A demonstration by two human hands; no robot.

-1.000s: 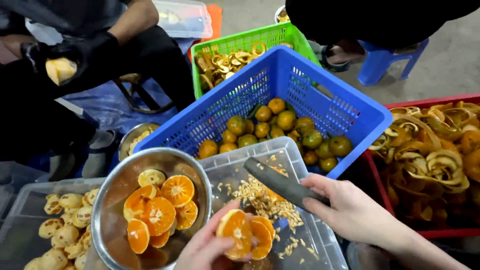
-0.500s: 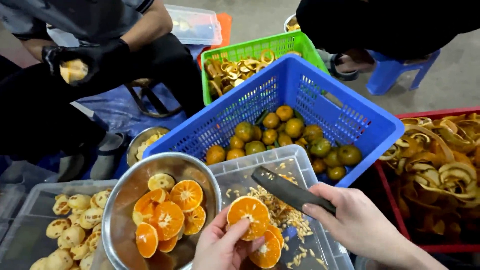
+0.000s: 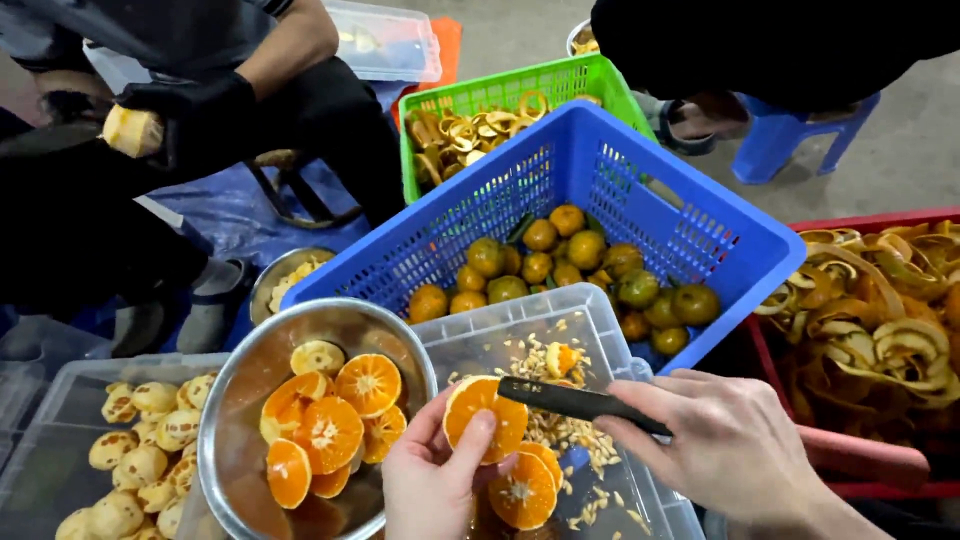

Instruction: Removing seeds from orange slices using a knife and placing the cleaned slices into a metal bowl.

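Across the far middle sat a large blue plastic crate [image 3: 640,190] with a heap of whole green-orange citrus fruits [image 3: 560,265] at its bottom, and a green basket [image 3: 500,110] of curled peels stood just behind it. At the right edge a red crate [image 3: 850,480] was piled with more orange peel. Near left, a steel bowl [image 3: 240,400] held cut orange halves [image 3: 330,430], their flesh facing up, and beside it a clear tub [image 3: 40,440] held pale peeled fruit. Between bowl and red crate, a clear plastic tray [image 3: 620,330] was strewn with seeds. Over that tray the left hand [image 3: 435,480] gripped an orange half [image 3: 485,415], thumb on its cut face, with two more halves lying just under it. The right hand [image 3: 720,445] was closed around a dark slim tool [image 3: 575,400] whose tip touched the held half. At far left another person's black-gloved hand [image 3: 195,120] clasped a peeled fruit.
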